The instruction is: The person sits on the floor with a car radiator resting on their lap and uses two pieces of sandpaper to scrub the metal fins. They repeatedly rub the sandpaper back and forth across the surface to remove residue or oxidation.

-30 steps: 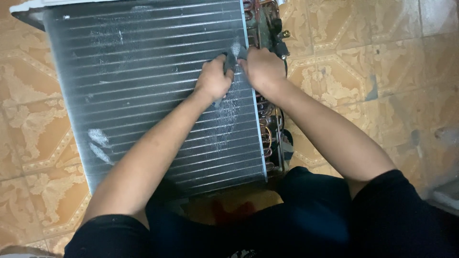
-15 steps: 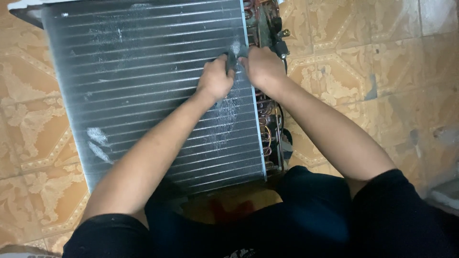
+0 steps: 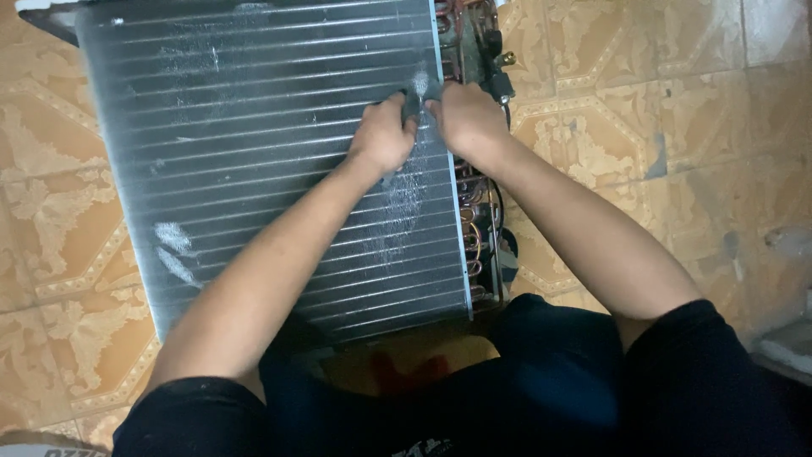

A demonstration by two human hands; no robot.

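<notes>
A large grey finned coil panel (image 3: 254, 152) of an air-conditioning unit lies on the tiled floor in front of me. My left hand (image 3: 382, 135) and my right hand (image 3: 463, 117) meet near the panel's right edge. Both pinch a small dark object (image 3: 414, 103) between them, pressed against the fins; I cannot tell what it is. Pale scuffed patches (image 3: 399, 199) mark the fins just below the hands. Copper tubing (image 3: 478, 211) runs down the panel's right side, under my right forearm.
Orange patterned floor tiles (image 3: 643, 127) surround the unit. My dark-clothed knees (image 3: 558, 381) sit at the panel's near edge. A pale object (image 3: 787, 343) shows at the right border. Further scuff marks (image 3: 173, 250) lie at the panel's lower left.
Both hands stay clamped at the same spot on the panel's right edge; only slight shifts of the view between frames.
</notes>
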